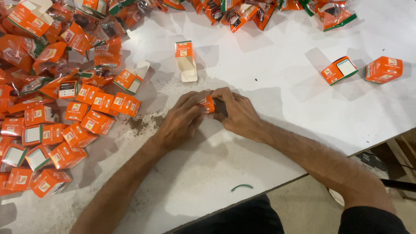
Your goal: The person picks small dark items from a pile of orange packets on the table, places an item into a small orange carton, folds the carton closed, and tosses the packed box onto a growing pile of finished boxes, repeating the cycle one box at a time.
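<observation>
Two hands, the left hand (180,121) and the right hand (236,112), are closed around one small orange box (207,104), held between the fingertips just above the white surface (277,99), near its middle.

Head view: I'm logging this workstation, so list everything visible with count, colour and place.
small carton: one, orange, held between both hands at centre
open carton: one, orange and cream, upright beyond the hands
closed cartons: many, orange, heaped at left
two cartons: orange, apart at far right
pouches: many, orange, along the top edge
band: one, green, near the front edge
table: one, white
left hand: on the small carton
right hand: on the small carton
</observation>
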Tool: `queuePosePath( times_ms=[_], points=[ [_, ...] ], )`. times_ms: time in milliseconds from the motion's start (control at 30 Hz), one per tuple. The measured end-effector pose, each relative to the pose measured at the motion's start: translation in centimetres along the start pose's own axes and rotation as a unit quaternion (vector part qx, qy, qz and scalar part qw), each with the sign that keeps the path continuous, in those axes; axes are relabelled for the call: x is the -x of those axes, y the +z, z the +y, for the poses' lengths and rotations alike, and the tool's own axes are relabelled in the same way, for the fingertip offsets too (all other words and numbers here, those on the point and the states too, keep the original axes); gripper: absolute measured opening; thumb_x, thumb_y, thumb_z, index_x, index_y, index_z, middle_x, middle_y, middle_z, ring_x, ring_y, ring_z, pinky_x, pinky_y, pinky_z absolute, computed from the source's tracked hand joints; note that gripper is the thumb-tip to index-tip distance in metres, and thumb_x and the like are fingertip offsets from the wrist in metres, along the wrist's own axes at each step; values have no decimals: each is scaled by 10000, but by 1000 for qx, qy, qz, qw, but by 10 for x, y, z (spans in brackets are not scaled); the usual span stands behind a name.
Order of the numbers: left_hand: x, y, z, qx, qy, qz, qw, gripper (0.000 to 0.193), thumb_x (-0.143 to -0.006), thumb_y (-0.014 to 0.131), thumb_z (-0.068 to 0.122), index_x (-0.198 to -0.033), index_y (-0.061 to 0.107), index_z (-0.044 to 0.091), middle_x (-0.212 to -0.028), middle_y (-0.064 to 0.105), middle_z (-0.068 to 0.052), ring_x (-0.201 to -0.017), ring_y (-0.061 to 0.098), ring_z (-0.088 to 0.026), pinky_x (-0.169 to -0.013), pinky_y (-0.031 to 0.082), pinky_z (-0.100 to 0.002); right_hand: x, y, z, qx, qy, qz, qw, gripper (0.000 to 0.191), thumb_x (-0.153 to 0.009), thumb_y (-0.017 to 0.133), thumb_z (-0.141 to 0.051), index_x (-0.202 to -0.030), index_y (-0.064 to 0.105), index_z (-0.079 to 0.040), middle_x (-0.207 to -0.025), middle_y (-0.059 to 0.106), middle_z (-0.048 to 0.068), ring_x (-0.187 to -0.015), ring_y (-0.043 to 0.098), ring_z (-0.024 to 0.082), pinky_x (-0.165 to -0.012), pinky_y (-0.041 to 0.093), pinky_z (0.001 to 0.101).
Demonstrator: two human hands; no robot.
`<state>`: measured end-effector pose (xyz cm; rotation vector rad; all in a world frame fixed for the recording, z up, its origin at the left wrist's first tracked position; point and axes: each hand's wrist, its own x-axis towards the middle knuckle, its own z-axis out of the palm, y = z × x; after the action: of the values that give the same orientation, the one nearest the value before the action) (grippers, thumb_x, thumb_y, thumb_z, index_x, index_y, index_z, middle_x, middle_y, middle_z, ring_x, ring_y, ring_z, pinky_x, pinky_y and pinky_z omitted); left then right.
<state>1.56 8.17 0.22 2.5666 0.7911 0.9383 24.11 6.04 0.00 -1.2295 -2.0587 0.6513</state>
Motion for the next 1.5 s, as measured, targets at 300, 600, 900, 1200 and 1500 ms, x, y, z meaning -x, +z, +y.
queuePosePath(
  times_ms=[300, 600, 900, 1200, 1500],
  points=[
    [-48, -48, -20, -338, -77, 153, 926, 666, -856, 810, 416, -1259, 496, -12, -1235, 592, -251, -1175, 528, -427, -1003, 384, -567, -8, -1, 5, -70, 8, 15, 997, 833, -945, 751, -344, -1535, 235, -64, -1446, 601, 171, -1170, 668, 320, -979, 578, 435],
    [-84, 16, -41, -122, 139, -45, 982, 485, -774, 581, -84, -1240, 571, 52, -1225, 643, -156, -1279, 576, -338, -1186, 347, -532, -15, -12, 34, -229, 56, 68, 969, 685, -1065, 650, -332, -1561, 334, 18, -1350, 553, 227, -1188, 567, 271, -991, 528, 396],
    [-124, -69, -251, -358, -254, 54, 897, 797, -786, 799, 246, -1416, 397, -29, -1444, 411, -318, -1243, 498, -524, -952, 427, -606, -13, -5, 23, -201, 19, 28, 979, 660, -1056, 593, -330, -1535, 280, -1, -1294, 556, 138, -1125, 555, 179, -912, 524, 356],
    [-114, -37, -218, -338, -190, -110, 915, 562, -904, 691, 244, -1376, 512, -3, -1447, 322, -470, -1076, 568, -566, -875, 529, -550, -13, -14, 17, -183, 82, -83, 976, 680, -1052, 541, -329, -1547, 201, -11, -1326, 518, 147, -1094, 599, 206, -850, 553, 353],
    [-48, -38, -16, 15, -79, 139, 987, 240, -946, 763, -14, -1097, 577, -7, -1082, 618, -202, -848, 660, -276, -707, 592, -352, -13, -20, 13, -116, 23, 9, 993, 539, -801, 886, -197, -1263, 657, -42, -1134, 679, 62, -1003, 683, 217, -862, 573, 374]
  ],
)
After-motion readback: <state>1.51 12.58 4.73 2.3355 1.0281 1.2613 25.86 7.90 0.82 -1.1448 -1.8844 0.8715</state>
